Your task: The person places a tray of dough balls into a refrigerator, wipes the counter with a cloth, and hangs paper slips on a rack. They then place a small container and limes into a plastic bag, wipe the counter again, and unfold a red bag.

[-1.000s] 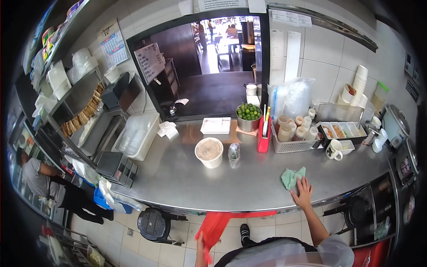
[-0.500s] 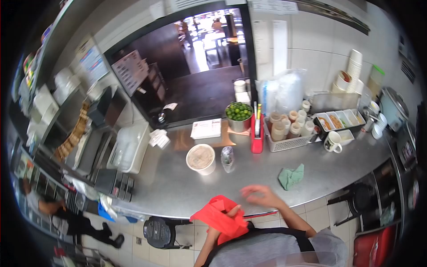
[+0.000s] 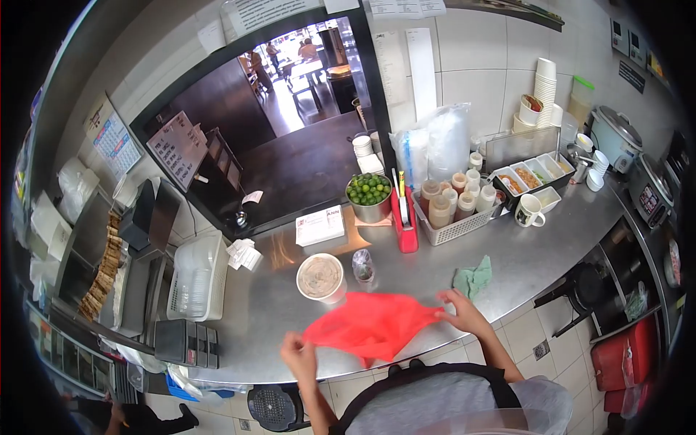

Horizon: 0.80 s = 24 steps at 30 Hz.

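Note:
A red plastic bag (image 3: 373, 326) is stretched out between my two hands over the front of the steel counter (image 3: 254, 341). My left hand (image 3: 299, 355) pinches its left end, and my right hand (image 3: 462, 310) grips the right end. Just beyond the bag stands a white tub (image 3: 320, 278) with pale, brownish contents under its top. Beside the tub is a small clear plastic bag (image 3: 363, 267) with something dark in it. A crumpled green cloth (image 3: 473, 278) lies past my right hand.
Along the back are a white box (image 3: 320, 226), a pot of limes (image 3: 369, 197), a red holder (image 3: 404, 221), a basket of bottles (image 3: 453, 230) and a mug (image 3: 530, 211). At left stand a white bin (image 3: 197, 279) and dark drawers (image 3: 186, 344). A co-worker (image 3: 109, 417) is at lower left.
The red bag was bunched around my left hand with my right hand apart from it. Now my right hand has taken hold, and the bag is spread wide between both hands.

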Available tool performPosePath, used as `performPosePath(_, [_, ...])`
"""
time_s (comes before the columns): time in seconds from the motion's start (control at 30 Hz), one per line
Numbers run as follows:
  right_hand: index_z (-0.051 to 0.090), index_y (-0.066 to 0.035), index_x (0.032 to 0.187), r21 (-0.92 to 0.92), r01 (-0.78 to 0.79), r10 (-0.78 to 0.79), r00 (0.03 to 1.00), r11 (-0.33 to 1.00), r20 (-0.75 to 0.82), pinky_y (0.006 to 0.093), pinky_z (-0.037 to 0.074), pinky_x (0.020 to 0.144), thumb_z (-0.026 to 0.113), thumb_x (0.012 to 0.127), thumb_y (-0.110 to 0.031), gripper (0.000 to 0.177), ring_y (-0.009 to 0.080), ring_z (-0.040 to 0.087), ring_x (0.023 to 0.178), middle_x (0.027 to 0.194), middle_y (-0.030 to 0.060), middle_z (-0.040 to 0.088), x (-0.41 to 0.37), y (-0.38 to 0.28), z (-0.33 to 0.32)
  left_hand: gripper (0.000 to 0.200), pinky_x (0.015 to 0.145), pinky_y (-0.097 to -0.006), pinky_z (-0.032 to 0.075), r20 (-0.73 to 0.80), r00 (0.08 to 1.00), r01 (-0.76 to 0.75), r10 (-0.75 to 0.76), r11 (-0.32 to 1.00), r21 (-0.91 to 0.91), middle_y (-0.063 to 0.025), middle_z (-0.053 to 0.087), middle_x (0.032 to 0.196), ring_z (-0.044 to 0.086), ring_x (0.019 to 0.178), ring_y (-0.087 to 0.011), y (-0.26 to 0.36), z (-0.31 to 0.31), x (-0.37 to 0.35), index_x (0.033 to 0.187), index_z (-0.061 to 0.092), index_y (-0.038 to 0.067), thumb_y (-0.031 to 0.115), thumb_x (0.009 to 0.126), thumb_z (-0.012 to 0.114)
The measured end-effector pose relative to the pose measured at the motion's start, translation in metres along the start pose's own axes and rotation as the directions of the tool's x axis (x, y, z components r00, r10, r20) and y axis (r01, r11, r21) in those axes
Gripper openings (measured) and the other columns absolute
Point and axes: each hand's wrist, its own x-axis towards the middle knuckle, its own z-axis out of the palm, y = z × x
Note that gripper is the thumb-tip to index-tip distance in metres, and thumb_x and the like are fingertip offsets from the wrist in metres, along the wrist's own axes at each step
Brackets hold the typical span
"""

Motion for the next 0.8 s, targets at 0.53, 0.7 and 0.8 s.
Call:
performPosePath(0.53, [0.058, -0.007, 0.109, -0.461, 0.127, -0.369, 0.794, 0.878, -0.484, 0.0381, 0.039, 0.068, 0.055, 0.059, 0.007, 0.052, 0.0285, 0.049, 0.076, 0.079, 0.0096, 0.047, 0.035, -0.107, 0.000, 0.021, 0.053, -0.0333, 0.042, 0.411, 0.811, -0.543, 0.416, 0.797, 0.265, -0.0093, 0.045, 0.067, 0.052, 0.057, -0.0259, 0.058, 0.066, -0.010, 0.074, 0.050, 0.005, 0.001, 0.062, 0.066])
performPosePath(0.7, [0.059, -0.005, 0.102, -0.391, 0.183, -0.408, 0.661, 0.902, -0.630, 0.0376, 0.038, 0.067, 0.055, 0.058, 0.007, 0.045, 0.0292, 0.049, 0.073, 0.077, 0.0104, 0.048, 0.028, -0.100, 0.000, 0.026, 0.068, -0.0366, 0.048, 0.536, 0.842, 0.195, -0.067, 0.963, -0.185, -0.0105, 0.058, 0.097, 0.061, 0.079, -0.0254, -0.008, 0.069, -0.004, 0.105, 0.053, 0.004, 0.011, 0.080, 0.059])
performPosePath(0.8, [0.058, -0.004, 0.098, -0.440, 0.120, -0.401, 0.666, 0.890, -0.629, 0.0362, 0.039, 0.067, 0.058, 0.059, 0.006, 0.041, 0.0275, 0.050, 0.072, 0.077, 0.0101, 0.050, 0.035, -0.080, -0.003, 0.035, 0.078, -0.0350, 0.048, 0.724, 0.652, 0.752, -0.224, 0.309, -0.582, -0.0111, 0.058, 0.112, 0.061, 0.090, -0.0220, -0.009, 0.060, -0.008, 0.115, 0.052, 0.001, 0.020, 0.086, 0.056])
